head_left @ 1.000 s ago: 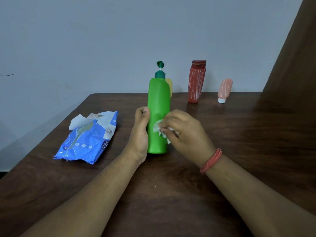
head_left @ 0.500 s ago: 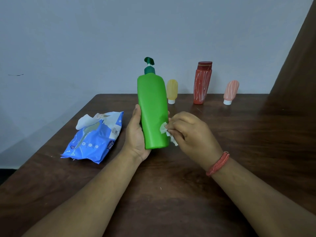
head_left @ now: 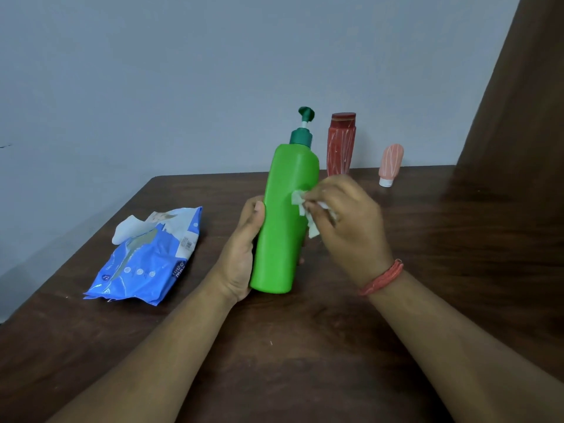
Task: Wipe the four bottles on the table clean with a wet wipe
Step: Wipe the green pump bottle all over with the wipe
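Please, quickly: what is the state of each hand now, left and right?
Left hand: closed around the green bottle, holding it tilted.
Right hand: closed, pinching the wipe against the bottle.

Bare table [head_left: 457,254] lies open at right; a wipes packet [head_left: 146,261] blocks the left, two bottles [head_left: 341,145] stand behind.

A dark brown wooden table [head_left: 457,270] with a visible grain fills the lower part of the view, its far edge set against a plain pale grey-blue wall [head_left: 183,71]. A small dark mark [head_left: 5,145] shows on the wall at the far left. At the upper right a brown panel [head_left: 528,102], wood-toned like the table, rises from behind the table's far right corner and slants up out of view.
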